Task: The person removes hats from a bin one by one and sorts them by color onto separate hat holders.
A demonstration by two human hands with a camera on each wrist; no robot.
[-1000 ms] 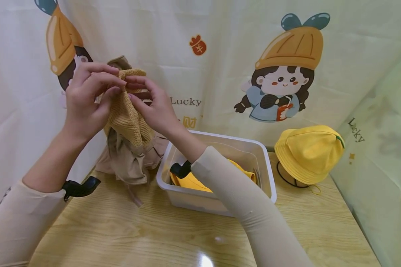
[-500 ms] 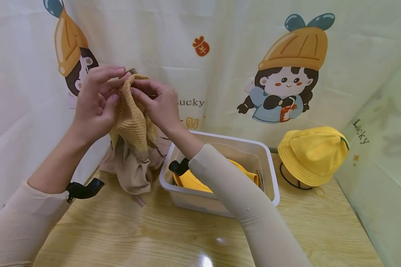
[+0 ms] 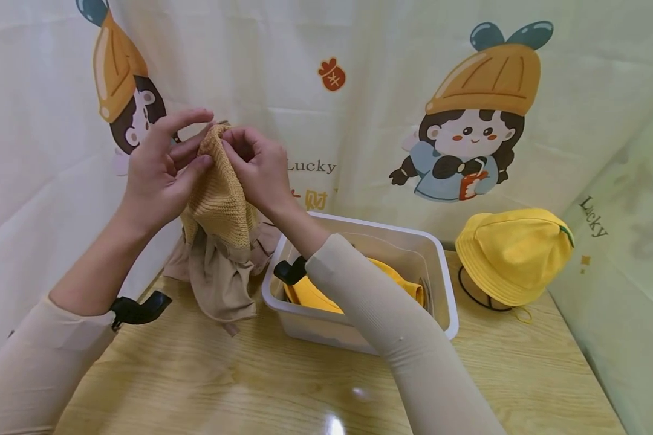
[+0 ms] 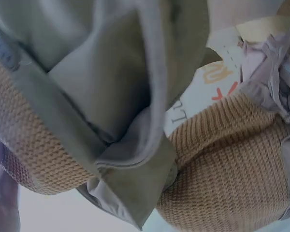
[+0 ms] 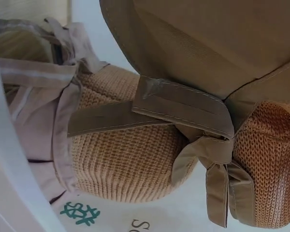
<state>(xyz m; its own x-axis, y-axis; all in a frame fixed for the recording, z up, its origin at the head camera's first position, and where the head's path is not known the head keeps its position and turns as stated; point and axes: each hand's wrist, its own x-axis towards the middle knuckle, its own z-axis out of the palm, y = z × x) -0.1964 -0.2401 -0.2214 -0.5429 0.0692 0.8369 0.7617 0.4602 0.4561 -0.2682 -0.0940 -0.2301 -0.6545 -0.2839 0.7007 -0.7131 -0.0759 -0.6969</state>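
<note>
Near the patterned curtain (image 3: 378,78), left of centre, the left hand (image 3: 160,175) and right hand (image 3: 263,172) pinch a knitted hat (image 3: 220,211) between their fingers (image 3: 245,135), which we fear might slip if its hanging brim (image 3: 216,278) drags.

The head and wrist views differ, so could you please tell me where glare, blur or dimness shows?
Head view: bright glare on the table near the bottom edge, a fainter spot above it; left wrist view: the held hat looks soft along its near edge; right wrist view: dim light, though stitching on the knotted strap reads clearly.
</note>
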